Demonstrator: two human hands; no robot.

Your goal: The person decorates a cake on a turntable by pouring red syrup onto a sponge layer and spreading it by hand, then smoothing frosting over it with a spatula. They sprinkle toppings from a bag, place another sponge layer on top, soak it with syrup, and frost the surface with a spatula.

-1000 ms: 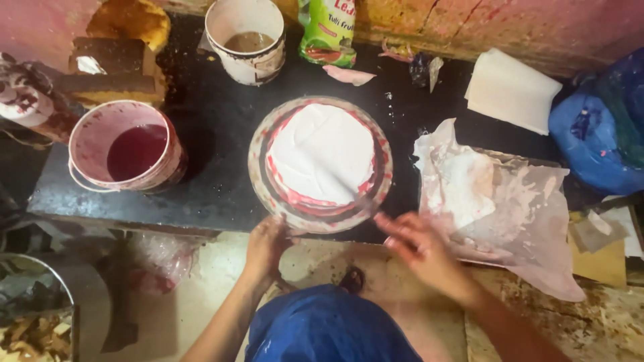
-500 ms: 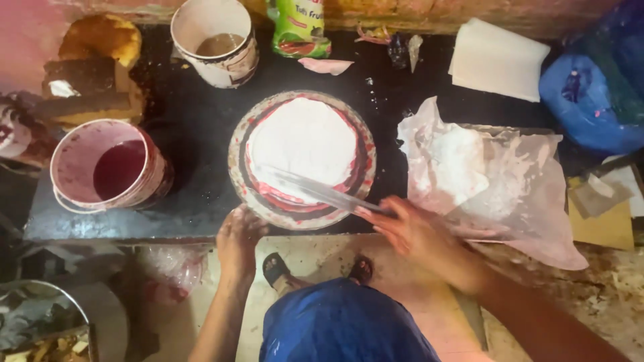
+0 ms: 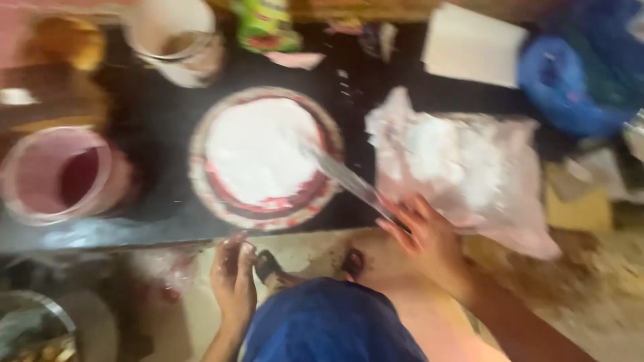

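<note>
Frame was pretty blurry from where I was watching, but here's what I could make out. My right hand was clenched round the handle end of a long palette knife, fingers wrapped on it, and the blade ran up and left w/ its tip lying on the white icing of the round cake. The cake sat on a turntable w/ a red-smeared rim, roughly mid on the dark counter.

My left hand hung just below the counter's front edge, under the turntable, fingers curled loosely; couldn't tell if it gripped anything or touched the edge, too smeared.

Other stuff: a pink bucket w/ dark red liquid at the left, well apart from the cake. A white tub behind the cake at the back. A crumpled plastic bag w/ white cream just right of the turntable, my right hand touching its near edge. A blue bag at far right, and a white sheet of paper behind the plastic one.
</note>
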